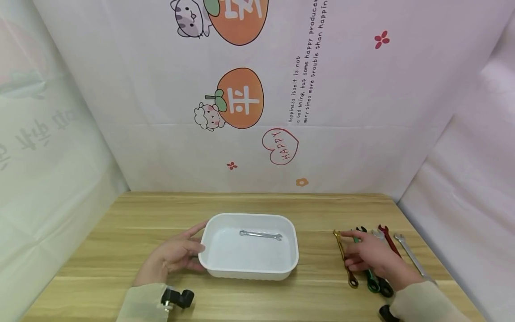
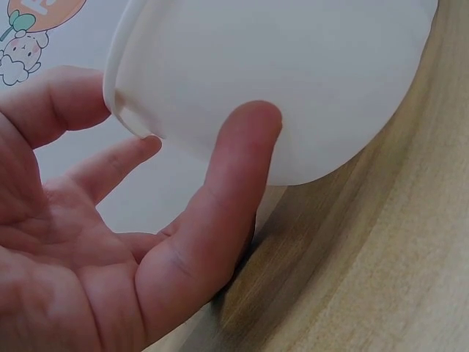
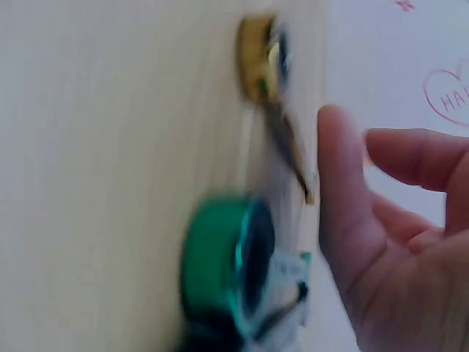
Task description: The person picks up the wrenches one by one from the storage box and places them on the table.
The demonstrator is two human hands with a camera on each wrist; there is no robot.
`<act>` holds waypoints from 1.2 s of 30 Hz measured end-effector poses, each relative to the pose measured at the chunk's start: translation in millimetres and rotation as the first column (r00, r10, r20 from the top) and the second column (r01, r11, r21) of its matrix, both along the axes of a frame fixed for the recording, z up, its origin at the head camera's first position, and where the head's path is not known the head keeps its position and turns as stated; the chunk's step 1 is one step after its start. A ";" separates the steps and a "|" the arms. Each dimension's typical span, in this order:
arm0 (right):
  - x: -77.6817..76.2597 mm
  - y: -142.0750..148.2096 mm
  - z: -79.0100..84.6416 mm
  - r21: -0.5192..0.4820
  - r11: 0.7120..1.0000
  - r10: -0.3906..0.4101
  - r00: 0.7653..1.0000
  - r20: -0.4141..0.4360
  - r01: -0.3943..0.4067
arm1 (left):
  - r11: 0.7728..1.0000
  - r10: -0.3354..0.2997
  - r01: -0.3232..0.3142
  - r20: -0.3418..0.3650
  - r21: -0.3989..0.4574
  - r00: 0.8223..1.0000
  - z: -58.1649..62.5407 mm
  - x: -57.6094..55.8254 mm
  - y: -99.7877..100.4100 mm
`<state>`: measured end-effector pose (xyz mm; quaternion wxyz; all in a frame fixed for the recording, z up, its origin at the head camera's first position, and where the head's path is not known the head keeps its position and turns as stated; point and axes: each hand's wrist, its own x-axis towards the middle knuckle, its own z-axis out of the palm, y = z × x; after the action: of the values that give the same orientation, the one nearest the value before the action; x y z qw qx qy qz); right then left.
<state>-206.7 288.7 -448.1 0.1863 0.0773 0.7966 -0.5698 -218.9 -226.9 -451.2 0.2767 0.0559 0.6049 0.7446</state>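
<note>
A white plastic box stands on the table, with a small silver wrench lying inside it. At the box's left side is my left hand; it holds the box there, one finger over the rim and the thumb against the outer wall. My right hand hovers over a group of wrenches on the right, its fingertips by a gold wrench. In the right wrist view the thumb and fingers look apart from the gold wrench, and a green wrench is blurred.
Beside the gold one lie a green wrench, a black wrench end, a red wrench and a long silver wrench. My right hand covers parts of several. A printed cloth hangs behind the wooden table.
</note>
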 end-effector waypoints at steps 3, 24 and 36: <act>0.7 -0.2 -1.3 -0.146 0.989 -0.015 0.999 0.048 0.022 | 1.000 0.005 -0.005 -0.001 -0.003 1.000 0.2 0.2 -0.6; 4.8 5.7 1.0 -0.048 0.993 -0.102 0.994 0.027 0.103 | 1.000 0.006 -0.006 0.002 -0.005 1.000 0.9 -0.4 -3.2; 0.1 -56.0 42.7 -0.186 0.943 0.188 0.901 -0.392 -0.277 | 1.000 0.009 -0.009 -0.005 -0.015 1.000 -1.0 -0.2 1.3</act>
<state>-206.5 232.6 -405.4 0.1085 -0.1501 0.7469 -0.6386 -219.1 -225.6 -452.3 0.2721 0.0530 0.6115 0.7411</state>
